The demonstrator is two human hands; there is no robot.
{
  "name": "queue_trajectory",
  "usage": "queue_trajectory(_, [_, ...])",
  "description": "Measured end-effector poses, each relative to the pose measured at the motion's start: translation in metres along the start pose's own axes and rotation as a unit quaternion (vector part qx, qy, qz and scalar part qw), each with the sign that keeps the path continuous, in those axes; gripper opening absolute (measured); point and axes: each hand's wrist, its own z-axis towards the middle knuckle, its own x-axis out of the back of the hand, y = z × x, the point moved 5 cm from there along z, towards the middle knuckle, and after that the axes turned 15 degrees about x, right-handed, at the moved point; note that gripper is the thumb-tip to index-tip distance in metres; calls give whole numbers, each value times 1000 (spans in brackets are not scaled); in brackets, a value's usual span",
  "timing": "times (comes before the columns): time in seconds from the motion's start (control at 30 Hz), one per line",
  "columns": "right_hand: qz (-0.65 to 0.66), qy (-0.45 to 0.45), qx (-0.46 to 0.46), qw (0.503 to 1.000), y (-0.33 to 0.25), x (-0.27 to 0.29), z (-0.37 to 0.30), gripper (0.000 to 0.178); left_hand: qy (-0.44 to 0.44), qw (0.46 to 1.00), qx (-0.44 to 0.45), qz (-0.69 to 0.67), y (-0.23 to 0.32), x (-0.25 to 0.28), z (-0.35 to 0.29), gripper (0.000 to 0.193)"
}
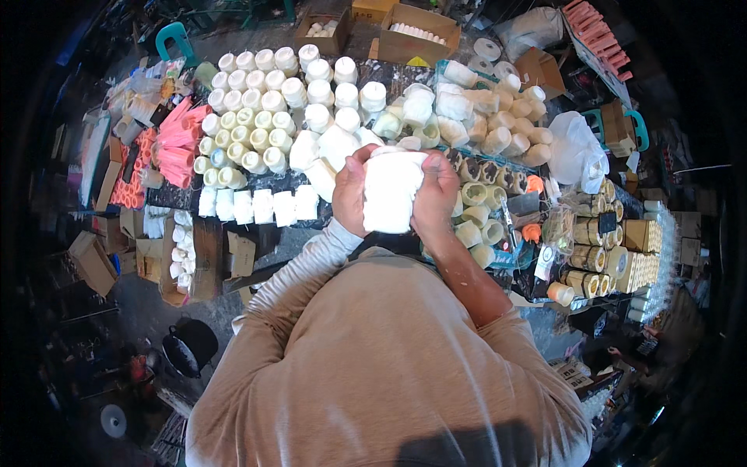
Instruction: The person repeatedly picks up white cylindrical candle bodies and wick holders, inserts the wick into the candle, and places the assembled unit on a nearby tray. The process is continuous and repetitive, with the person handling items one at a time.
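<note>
Both of my hands hold one white pillar candle upright in front of my chest. Its face is bright and looks rough along the right side, with a ragged top. My left hand is closed around its left side, and my right hand presses on its right side with the thumb near the top. Behind it lie pale, overexposed white pieces whose shape I cannot make out. Rows of white candles stand on the table to the far left, with cream-coloured cylinders in front of them.
Pink tapered pieces lie at the left table end. On the right are several cream cylinders, a clear plastic bag and yellowish hollow moulds. Cardboard boxes stand beyond the table. A black basin is on the floor.
</note>
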Motion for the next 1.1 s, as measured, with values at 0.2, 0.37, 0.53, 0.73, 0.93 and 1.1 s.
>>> queue_trajectory(0.2, [180, -16, -133, 975, -10, -6, 3, 37, 28, 972, -158, 170, 27, 4, 5, 65])
queue_trajectory(0.37, [315, -81, -288, 901, -15, -11, 0, 35, 21, 958, -181, 220, 35, -6, 10, 65])
queue_trajectory(0.53, [213, 6, -161, 964, -8, 12, 7, 40, -19, 991, -109, 70, 16, -12, 2, 75])
queue_trajectory(0.73, [87, -84, -66, 990, -8, 5, 19, 35, 4, 982, -102, 162, 12, -9, 10, 86])
queue_trajectory(0.93, [-11, -274, 79, 958, -46, 7, 3, 55, 144, 957, -99, 232, 32, 5, 2, 90])
queue_trajectory(1.1, [-62, -220, 48, 972, -35, 15, -6, 39, 181, 950, -58, 248, 31, 0, 2, 93])
